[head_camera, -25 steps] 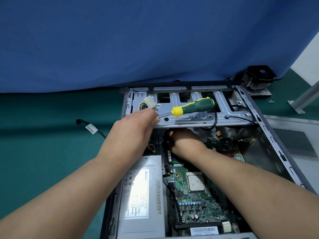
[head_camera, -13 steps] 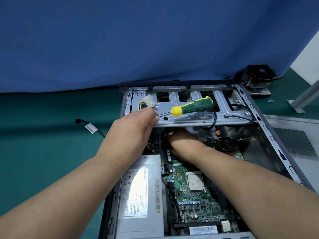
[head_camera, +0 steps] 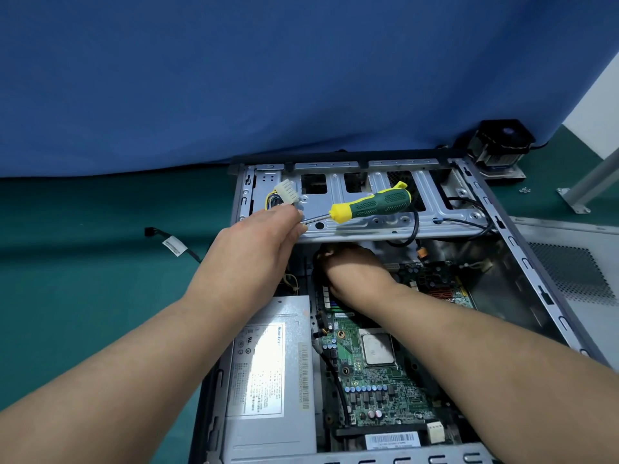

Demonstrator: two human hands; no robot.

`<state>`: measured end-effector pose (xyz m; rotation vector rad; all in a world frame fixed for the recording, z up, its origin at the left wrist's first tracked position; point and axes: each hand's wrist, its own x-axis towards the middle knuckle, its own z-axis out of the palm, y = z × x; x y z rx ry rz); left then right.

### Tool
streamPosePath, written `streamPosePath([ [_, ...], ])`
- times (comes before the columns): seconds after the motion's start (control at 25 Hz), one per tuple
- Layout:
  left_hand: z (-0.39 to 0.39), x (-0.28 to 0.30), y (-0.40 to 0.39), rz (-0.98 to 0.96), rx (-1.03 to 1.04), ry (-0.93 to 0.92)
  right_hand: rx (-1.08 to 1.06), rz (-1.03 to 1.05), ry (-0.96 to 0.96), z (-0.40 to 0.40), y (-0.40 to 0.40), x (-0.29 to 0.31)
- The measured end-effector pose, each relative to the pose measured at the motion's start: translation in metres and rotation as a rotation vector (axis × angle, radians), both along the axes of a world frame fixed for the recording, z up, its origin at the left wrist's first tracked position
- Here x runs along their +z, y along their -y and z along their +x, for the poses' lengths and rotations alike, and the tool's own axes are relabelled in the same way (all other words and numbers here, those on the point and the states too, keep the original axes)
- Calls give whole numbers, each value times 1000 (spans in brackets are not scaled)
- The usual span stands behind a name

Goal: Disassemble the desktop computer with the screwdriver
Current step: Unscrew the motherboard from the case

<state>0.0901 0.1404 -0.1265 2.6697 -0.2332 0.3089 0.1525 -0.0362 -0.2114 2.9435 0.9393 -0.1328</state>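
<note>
Meanwhile my left hand [head_camera: 254, 242] pinched the white connector [head_camera: 287, 192] above my fingers, the screwdriver [head_camera: 370, 203] lying just right of them on the drive cage [head_camera: 368, 226]. My right hand [head_camera: 355, 272] reached under the cage (its grasp I cannot tell).

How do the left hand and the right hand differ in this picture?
The left hand is above the drive cage, in plain view; the right hand reaches under it, fingers hidden. The left hand holds a white connector beside the screwdriver; the right hand's grip cannot be seen. Both are bare.
</note>
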Motion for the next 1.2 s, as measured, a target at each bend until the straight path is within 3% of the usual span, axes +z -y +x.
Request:
streamPosePath([
  [0.28,1,-3,-1,3,-3,11,69,-18,-5,1,3,-3],
  [0.48,2,-4,-1,5,-6,25,-62,93,-133,5,3,-5],
  [0.96,2,-4,-1,19,-12,44,75,45,-84,5,2,-3],
  [1.2,1,-3,-1,8,-7,35,3,75,-130,6,6,-1],
])
